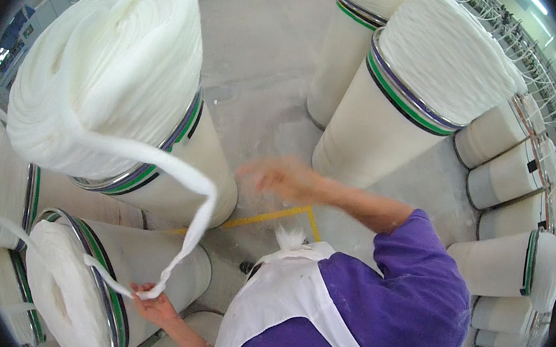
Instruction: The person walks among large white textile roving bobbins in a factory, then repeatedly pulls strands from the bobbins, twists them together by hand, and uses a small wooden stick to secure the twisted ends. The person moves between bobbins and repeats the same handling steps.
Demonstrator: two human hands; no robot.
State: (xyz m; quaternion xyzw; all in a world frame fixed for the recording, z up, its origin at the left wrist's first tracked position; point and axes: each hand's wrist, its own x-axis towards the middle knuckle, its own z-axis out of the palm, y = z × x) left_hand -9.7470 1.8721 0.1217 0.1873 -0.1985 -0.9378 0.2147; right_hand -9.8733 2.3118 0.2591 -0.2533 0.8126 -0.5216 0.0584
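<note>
My left hand (155,305) is closed on a cotton sliver (202,210), a thick soft white rope of fibre. One stretch of it runs up to the heaped coil (110,70) on the tall can (209,160) at the upper left. Near my fingers the sliver looks narrow and twisted. Another length (104,270) goes from my hand to the lower can (169,263), whose coiled white fibre (56,286) sits about level with its rim. My right hand (281,177) is in the air over the floor, near the tall can, its fingers smeared by motion.
Two more heaped cans, the nearer one (390,121) banded green and black, stand at the upper right. A row of cans (494,258) lines the right side beneath machinery with hanging slivers (542,72). Yellow floor tape (267,218) runs ahead of me. White fluff (292,238) clings to my apron.
</note>
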